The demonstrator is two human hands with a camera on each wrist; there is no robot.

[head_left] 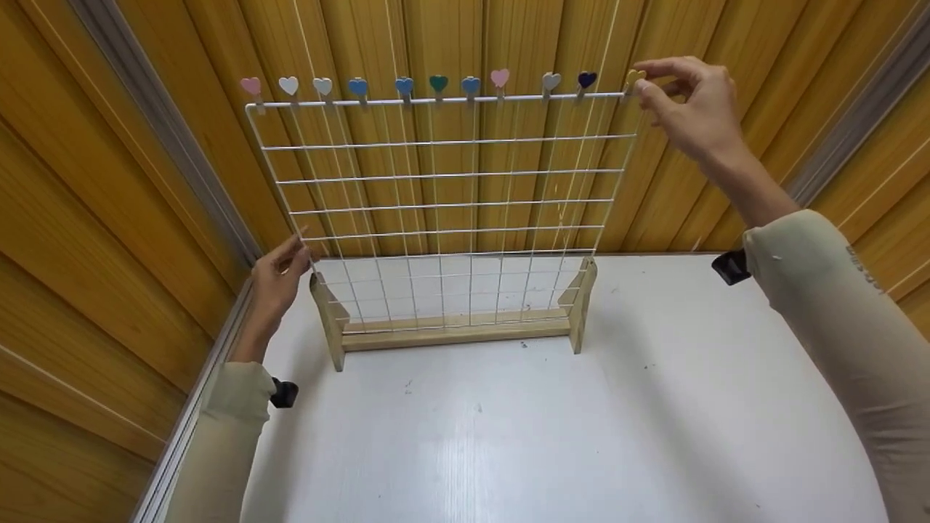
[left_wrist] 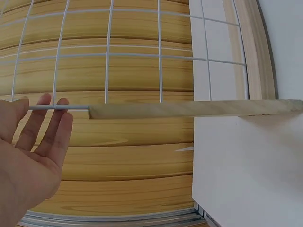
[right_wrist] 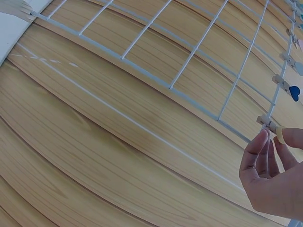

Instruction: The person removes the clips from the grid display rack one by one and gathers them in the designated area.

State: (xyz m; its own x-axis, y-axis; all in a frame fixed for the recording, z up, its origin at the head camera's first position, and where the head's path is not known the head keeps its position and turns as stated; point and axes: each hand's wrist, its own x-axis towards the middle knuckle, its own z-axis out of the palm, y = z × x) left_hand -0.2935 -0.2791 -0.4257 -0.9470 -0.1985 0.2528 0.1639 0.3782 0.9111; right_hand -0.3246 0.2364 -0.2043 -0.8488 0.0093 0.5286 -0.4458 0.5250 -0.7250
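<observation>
A white wire grid [head_left: 450, 143] stands upright in a wooden stand [head_left: 458, 337] on the table. Along its top wire sits a row of small heart clothespins, among them a pink one [head_left: 251, 86] at the left end and a dark blue one [head_left: 587, 79]. At the top right corner my right hand [head_left: 697, 109] pinches a yellow heart clothespin [right_wrist: 280, 135] between thumb and fingers, its wooden jaws on the wire. Low on the grid's left side, my left hand [left_wrist: 38, 163] holds the edge wire between thumb and fingers, just above the stand's upright [left_wrist: 151, 109].
The white table [head_left: 465, 428] carries a few small dark marks. Yellow wood-grain panels [head_left: 94, 196] rise behind and at both sides, with grey metal strips at the corners. A black wrist device [head_left: 731, 267] shows beside the right sleeve.
</observation>
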